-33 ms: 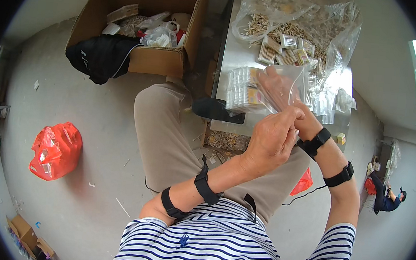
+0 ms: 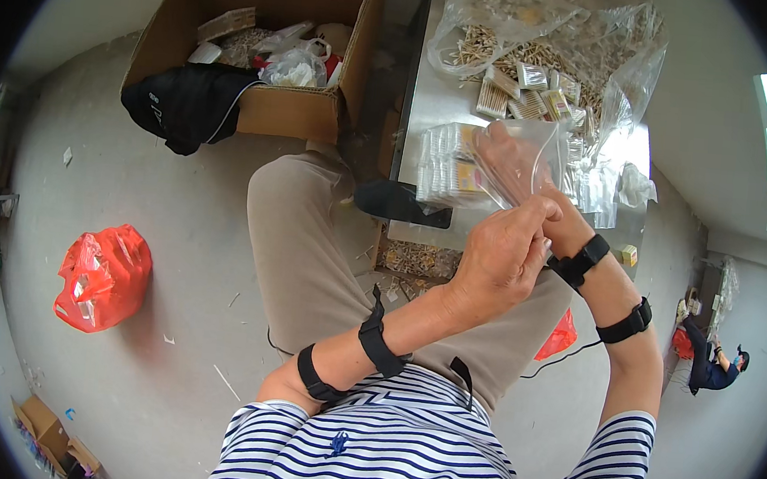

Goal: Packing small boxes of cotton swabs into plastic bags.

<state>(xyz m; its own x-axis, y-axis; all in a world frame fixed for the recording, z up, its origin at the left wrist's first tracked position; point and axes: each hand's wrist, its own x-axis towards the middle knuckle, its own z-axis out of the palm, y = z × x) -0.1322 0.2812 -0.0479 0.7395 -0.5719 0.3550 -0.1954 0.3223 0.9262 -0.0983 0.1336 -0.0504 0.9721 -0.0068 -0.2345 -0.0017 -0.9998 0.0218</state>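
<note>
Nearby, cardboard box (image 2: 294, 111), red bag (image 2: 103, 276), small packets (image 2: 531, 84) beyond both hands' clear bag (image 2: 489, 162).

Single view: head-worn fisheye camera, looking steeply down over the wearer's striped shirt (image 2: 402, 457) and lap to the floor (image 2: 157, 249). Hands sit close, centre-right. The table (image 2: 431, 99) lies far, upper right; a cardboard box (image 2: 285, 110) far left. Edges bend toward the dark circular rim.

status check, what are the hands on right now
Left hand and right hand both gripping clear plastic bag over grey table. Small packets inside. Nothing in the way.
</note>
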